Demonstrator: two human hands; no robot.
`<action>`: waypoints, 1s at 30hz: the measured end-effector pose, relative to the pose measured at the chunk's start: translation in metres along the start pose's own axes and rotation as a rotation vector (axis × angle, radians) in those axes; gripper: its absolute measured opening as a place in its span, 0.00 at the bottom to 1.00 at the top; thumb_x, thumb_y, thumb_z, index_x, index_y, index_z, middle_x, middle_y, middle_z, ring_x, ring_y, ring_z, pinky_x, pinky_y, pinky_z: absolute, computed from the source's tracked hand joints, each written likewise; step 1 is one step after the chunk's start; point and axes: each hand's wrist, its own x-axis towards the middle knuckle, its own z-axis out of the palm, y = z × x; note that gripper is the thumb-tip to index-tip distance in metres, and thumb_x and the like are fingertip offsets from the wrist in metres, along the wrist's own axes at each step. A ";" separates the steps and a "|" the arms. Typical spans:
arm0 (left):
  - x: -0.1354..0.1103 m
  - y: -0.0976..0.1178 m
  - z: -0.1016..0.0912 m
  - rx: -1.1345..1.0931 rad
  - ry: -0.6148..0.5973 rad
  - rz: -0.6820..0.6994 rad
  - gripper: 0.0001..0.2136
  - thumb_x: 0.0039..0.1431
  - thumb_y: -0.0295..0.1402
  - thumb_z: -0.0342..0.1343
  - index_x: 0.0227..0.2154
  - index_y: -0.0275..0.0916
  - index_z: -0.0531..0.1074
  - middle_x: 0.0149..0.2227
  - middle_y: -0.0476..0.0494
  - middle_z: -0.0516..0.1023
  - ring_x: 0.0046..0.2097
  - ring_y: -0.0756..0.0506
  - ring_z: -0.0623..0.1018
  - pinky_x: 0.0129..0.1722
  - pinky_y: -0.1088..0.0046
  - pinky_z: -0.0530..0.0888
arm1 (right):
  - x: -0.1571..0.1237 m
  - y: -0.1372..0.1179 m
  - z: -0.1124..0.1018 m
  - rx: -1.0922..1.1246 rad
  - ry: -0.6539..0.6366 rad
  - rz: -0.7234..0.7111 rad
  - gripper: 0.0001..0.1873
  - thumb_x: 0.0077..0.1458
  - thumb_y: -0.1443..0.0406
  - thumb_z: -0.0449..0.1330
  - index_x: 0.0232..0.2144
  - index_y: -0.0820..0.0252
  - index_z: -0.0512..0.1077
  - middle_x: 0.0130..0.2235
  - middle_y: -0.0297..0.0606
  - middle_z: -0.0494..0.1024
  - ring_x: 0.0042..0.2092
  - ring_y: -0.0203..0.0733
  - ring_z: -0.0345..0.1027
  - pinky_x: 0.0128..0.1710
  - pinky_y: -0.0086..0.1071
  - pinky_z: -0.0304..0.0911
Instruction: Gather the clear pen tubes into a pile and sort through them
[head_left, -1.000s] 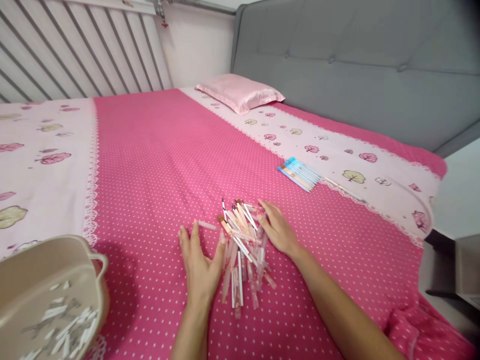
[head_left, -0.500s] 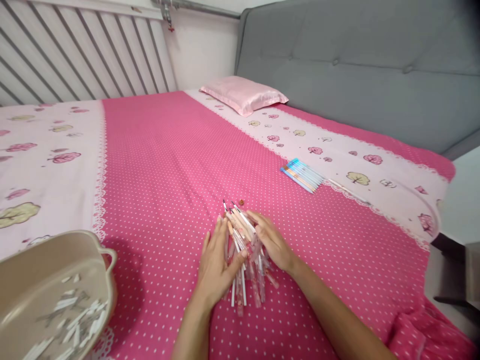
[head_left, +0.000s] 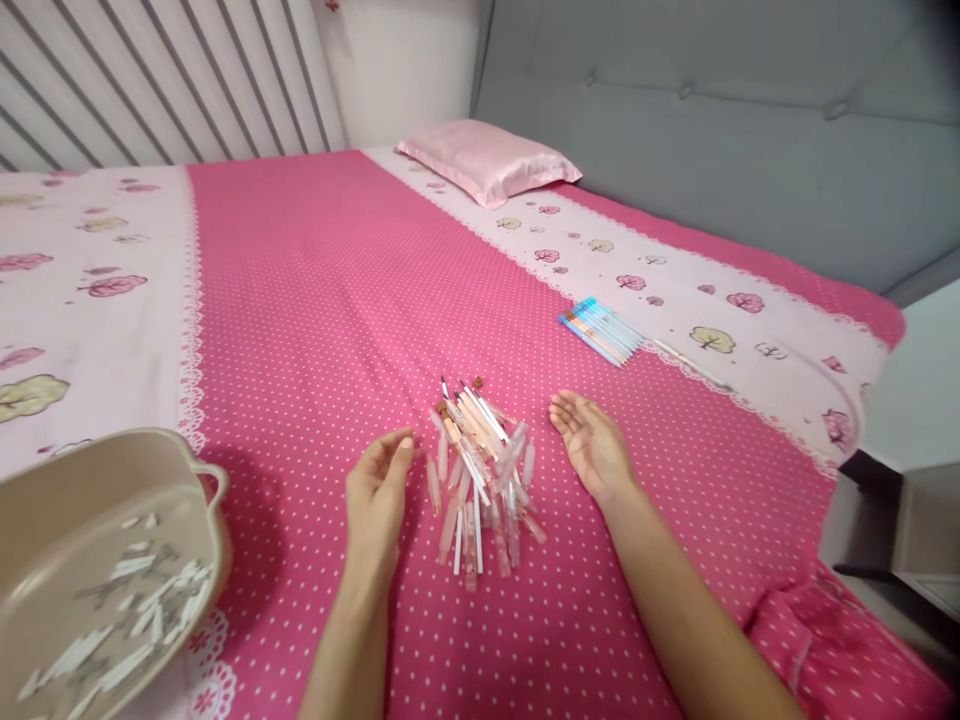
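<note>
A loose pile of pen parts (head_left: 480, 460), with clear pinkish barrels, white sticks and dark tips, lies on the pink dotted bedsheet (head_left: 315, 330). My left hand (head_left: 381, 490) is just left of the pile, fingers curved and apart from it, holding nothing. To the right of the pile my right hand (head_left: 592, 440) is turned partly palm up, its fingers loosely bent and nothing in them. A small brown piece (head_left: 478, 382) rests at the pile's far end. Farther right lies a row of blue pens (head_left: 602, 330), side by side.
A beige basin (head_left: 105, 480) with white and grey small pieces inside stands at the left front. One thin pen-like stick (head_left: 691, 364) lies beyond the blue row. A pink pillow (head_left: 487, 160) sits at the back by the grey headboard (head_left: 720, 120).
Both hands have moved off the pile, the left one leftward and the right one rightward. The pile now lies uncovered and more spread out. The camera view has tilted down slightly.
</note>
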 end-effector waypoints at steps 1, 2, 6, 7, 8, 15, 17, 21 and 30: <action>0.000 0.001 -0.002 0.033 0.012 -0.013 0.19 0.51 0.43 0.57 0.40 0.34 0.73 0.39 0.39 0.77 0.37 0.46 0.76 0.38 0.70 0.72 | 0.001 0.001 -0.001 -0.005 -0.007 0.002 0.10 0.49 0.60 0.62 0.33 0.58 0.73 0.36 0.38 0.78 0.39 0.38 0.73 0.49 0.40 0.66; -0.001 0.002 -0.003 0.077 0.025 -0.025 0.19 0.50 0.43 0.58 0.39 0.33 0.73 0.37 0.39 0.77 0.35 0.46 0.76 0.35 0.72 0.71 | 0.001 0.002 -0.002 -0.013 -0.016 0.002 0.09 0.48 0.60 0.62 0.33 0.58 0.73 0.36 0.38 0.78 0.38 0.38 0.73 0.47 0.39 0.67; -0.002 0.003 -0.011 0.288 0.024 -0.063 0.20 0.48 0.46 0.57 0.36 0.32 0.74 0.27 0.43 0.76 0.26 0.49 0.72 0.26 0.74 0.67 | -0.002 -0.001 0.000 0.007 -0.006 0.038 0.09 0.46 0.61 0.65 0.31 0.59 0.74 0.33 0.37 0.78 0.34 0.36 0.72 0.39 0.33 0.70; -0.002 0.003 -0.012 0.337 0.006 -0.068 0.20 0.48 0.47 0.57 0.35 0.32 0.74 0.26 0.44 0.75 0.24 0.49 0.71 0.25 0.74 0.66 | -0.003 -0.002 0.001 0.022 0.003 0.052 0.09 0.45 0.62 0.65 0.31 0.59 0.74 0.33 0.36 0.78 0.34 0.35 0.72 0.38 0.31 0.70; -0.002 0.003 -0.013 0.385 -0.015 -0.071 0.20 0.48 0.47 0.56 0.33 0.32 0.74 0.24 0.44 0.75 0.23 0.48 0.71 0.24 0.74 0.66 | -0.004 -0.003 0.002 0.035 0.010 0.067 0.09 0.45 0.62 0.66 0.30 0.59 0.74 0.33 0.36 0.77 0.33 0.34 0.71 0.37 0.29 0.70; -0.007 0.002 -0.005 0.633 -0.120 -0.058 0.15 0.45 0.43 0.58 0.31 0.36 0.75 0.18 0.47 0.73 0.22 0.45 0.73 0.22 0.74 0.63 | -0.004 -0.003 0.003 0.017 0.018 0.093 0.10 0.42 0.63 0.67 0.30 0.59 0.74 0.32 0.34 0.77 0.33 0.32 0.70 0.37 0.28 0.68; -0.008 0.001 -0.002 0.647 -0.114 -0.031 0.14 0.42 0.40 0.60 0.30 0.37 0.75 0.17 0.49 0.73 0.22 0.45 0.73 0.22 0.74 0.62 | -0.004 -0.003 0.004 -0.050 -0.006 0.066 0.10 0.44 0.61 0.65 0.31 0.59 0.74 0.33 0.35 0.77 0.33 0.34 0.70 0.39 0.31 0.68; -0.007 -0.002 -0.002 0.646 -0.118 -0.005 0.13 0.39 0.38 0.61 0.30 0.39 0.74 0.17 0.50 0.73 0.21 0.45 0.72 0.23 0.74 0.62 | -0.010 -0.003 0.010 -0.274 -0.108 -0.048 0.13 0.48 0.58 0.62 0.36 0.56 0.73 0.38 0.37 0.77 0.39 0.38 0.70 0.44 0.37 0.66; -0.004 -0.006 -0.003 0.535 -0.107 -0.080 0.12 0.41 0.34 0.58 0.32 0.37 0.72 0.19 0.51 0.71 0.21 0.48 0.71 0.21 0.75 0.63 | -0.031 -0.006 0.030 -1.090 -0.531 -0.601 0.15 0.59 0.60 0.50 0.45 0.52 0.72 0.45 0.38 0.76 0.48 0.46 0.65 0.52 0.45 0.55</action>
